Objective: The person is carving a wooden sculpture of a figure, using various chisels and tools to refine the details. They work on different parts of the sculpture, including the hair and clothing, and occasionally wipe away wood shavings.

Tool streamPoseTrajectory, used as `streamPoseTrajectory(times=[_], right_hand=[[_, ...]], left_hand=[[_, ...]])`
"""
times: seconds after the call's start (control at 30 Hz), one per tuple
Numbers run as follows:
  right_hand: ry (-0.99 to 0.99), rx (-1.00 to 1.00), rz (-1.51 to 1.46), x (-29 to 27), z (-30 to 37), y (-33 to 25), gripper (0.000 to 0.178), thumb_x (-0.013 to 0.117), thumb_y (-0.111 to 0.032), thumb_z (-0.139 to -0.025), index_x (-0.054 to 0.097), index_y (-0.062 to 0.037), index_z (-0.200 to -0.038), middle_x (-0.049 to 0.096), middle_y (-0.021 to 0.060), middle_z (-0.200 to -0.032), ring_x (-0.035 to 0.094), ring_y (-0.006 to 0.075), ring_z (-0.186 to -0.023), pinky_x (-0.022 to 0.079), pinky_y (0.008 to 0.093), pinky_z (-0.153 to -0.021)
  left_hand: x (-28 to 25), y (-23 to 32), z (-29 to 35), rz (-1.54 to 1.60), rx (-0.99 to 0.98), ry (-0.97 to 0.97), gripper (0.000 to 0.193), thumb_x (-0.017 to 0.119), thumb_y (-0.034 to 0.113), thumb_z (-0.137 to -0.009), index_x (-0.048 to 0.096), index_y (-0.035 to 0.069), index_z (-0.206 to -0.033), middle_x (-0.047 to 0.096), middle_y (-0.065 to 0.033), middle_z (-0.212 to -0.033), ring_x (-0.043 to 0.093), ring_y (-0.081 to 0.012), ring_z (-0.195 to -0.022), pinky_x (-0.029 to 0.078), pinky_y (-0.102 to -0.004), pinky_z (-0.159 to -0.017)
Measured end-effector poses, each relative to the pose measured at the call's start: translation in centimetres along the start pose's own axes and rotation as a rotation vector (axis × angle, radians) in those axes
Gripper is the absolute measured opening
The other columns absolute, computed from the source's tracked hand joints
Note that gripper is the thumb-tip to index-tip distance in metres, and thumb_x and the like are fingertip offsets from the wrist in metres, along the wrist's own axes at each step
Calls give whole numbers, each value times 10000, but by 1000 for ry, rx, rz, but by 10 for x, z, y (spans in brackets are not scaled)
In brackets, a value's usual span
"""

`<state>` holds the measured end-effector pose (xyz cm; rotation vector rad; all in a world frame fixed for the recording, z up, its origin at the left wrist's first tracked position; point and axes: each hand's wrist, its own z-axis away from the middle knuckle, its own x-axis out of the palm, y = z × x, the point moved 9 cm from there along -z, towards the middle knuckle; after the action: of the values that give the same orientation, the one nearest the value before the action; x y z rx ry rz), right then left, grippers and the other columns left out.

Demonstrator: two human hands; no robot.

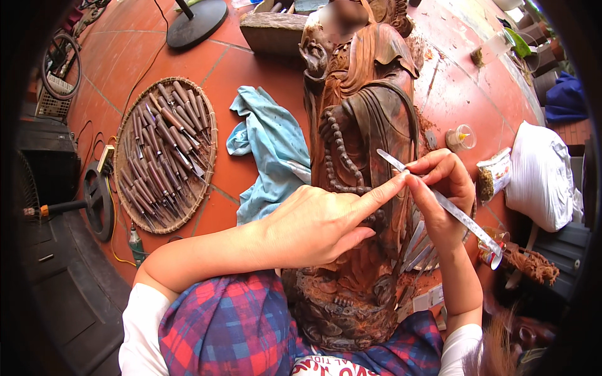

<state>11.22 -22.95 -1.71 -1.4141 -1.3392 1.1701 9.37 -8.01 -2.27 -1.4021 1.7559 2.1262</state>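
A slim, flat silvery strip tool (461, 216), rounded at its far end, is pinched between the thumb and fingers of my right hand (446, 191). My left hand (320, 225) reaches across from the left, its index finger stretched out to touch the strip near my right fingertips. The other left fingers are bent, and that hand grips nothing. Beneath both hands lies a carved reddish-brown wooden statue (360, 128) in draped robes, with a string of carved beads (338, 156). Its base rests between my legs. My hands cover part of the lower robe.
Left of the statue are a crumpled blue cloth (266, 144) and a round woven tray (213, 119) full of wooden-handled carving tools. More thin metal tools (417, 247) lie to the right, near a small clear jar (461, 138) and a white sack (540, 178). A wooden block (273, 34) stands beyond.
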Motion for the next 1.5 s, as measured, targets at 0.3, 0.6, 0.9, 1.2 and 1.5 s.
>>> streamPoseTrajectory(times=[0.3, 0.6, 0.9, 1.2, 1.5], right_hand=[[-28, -185, 150, 5, 6, -3, 291, 705, 106, -805, 467, -10, -683, 581, 70, -761, 667, 146, -786, 536, 257, -703], [6, -42, 62, 5, 6, 0, 292, 689, 124, -824, 459, -11, -704, 535, 39, -748, 641, 115, -767, 508, 230, -706], [92, -20, -61, -1, 11, 15, 299, 671, 124, -843, 457, -31, -705, 535, 29, -777, 629, 111, -771, 501, 235, -702], [139, 10, -196, 0, 11, 26, 295, 639, 117, -870, 447, -40, -709, 526, 30, -801, 642, 131, -791, 530, 271, -755], [183, 14, -300, 2, 9, 28, 277, 612, 89, -895, 447, -45, -717, 505, 25, -798, 623, 128, -734, 572, 309, -780]], left_hand=[[5, -1, 5, -40, -45, -60, 801, 674, 243, -871, 255, 116, -1541, 681, -175, -890, 654, -328, -618, 511, -416, -526], [0, -1, 6, -20, -33, -32, 805, 691, 189, -832, 296, 138, -1532, 691, -145, -891, 666, -321, -654, 528, -402, -560], [-3, -1, 2, -69, -30, -32, 799, 692, 226, -843, 296, 146, -1532, 691, -129, -873, 667, -306, -636, 520, -388, -536], [-8, -2, -2, -97, -12, 11, 780, 685, 225, -851, 306, 153, -1529, 681, -127, -856, 663, -305, -637, 522, -396, -547], [-11, -2, -5, -129, 31, 73, 786, 681, 252, -856, 294, 180, -1536, 682, -119, -839, 661, -301, -619, 513, -399, -520]])
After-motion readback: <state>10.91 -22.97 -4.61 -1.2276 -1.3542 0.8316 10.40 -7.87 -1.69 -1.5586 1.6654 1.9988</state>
